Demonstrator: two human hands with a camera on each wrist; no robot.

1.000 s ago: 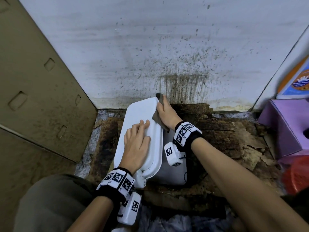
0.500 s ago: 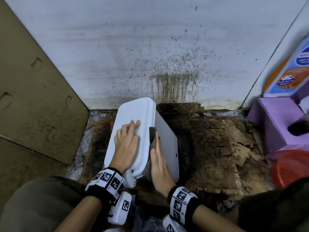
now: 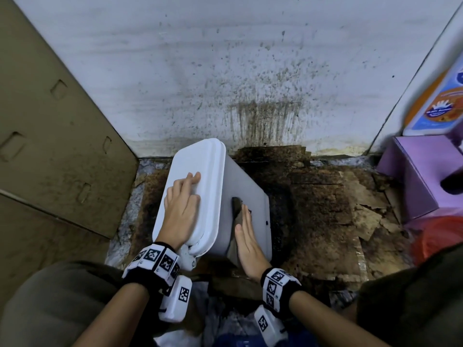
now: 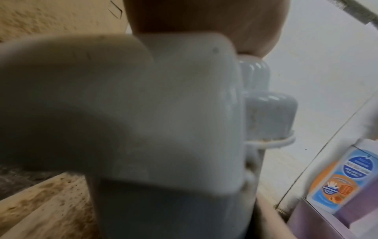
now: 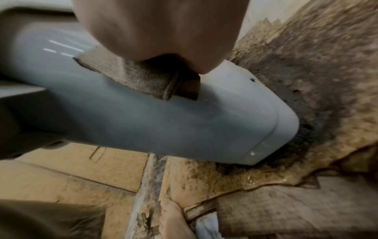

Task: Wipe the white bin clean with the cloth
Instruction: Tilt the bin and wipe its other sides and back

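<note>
The white bin (image 3: 250, 191) stands tilted on the stained floor, its lid (image 3: 198, 161) shut and facing up-left. My left hand (image 3: 181, 204) lies flat on the lid with straight fingers, steadying it. My right hand (image 3: 246, 239) presses a folded brownish cloth (image 3: 236, 209) flat against the bin's right side wall, fingers straight. In the right wrist view the cloth (image 5: 143, 76) sticks out from under the palm onto the bin wall (image 5: 143, 122). The left wrist view shows the bin's hinge end (image 4: 163, 113) close up and blurred.
A stained white wall (image 3: 225, 71) stands just behind the bin. Cardboard sheets (image 3: 50, 146) lean at the left. Torn, dirty cardboard (image 3: 338, 209) covers the floor. A purple box (image 3: 421, 176), an orange-blue package (image 3: 441, 106) and a red object (image 3: 441, 241) crowd the right.
My right hand has slid the cloth from the bin's far top edge down along its right side toward me. The left hand has stayed on the lid.
</note>
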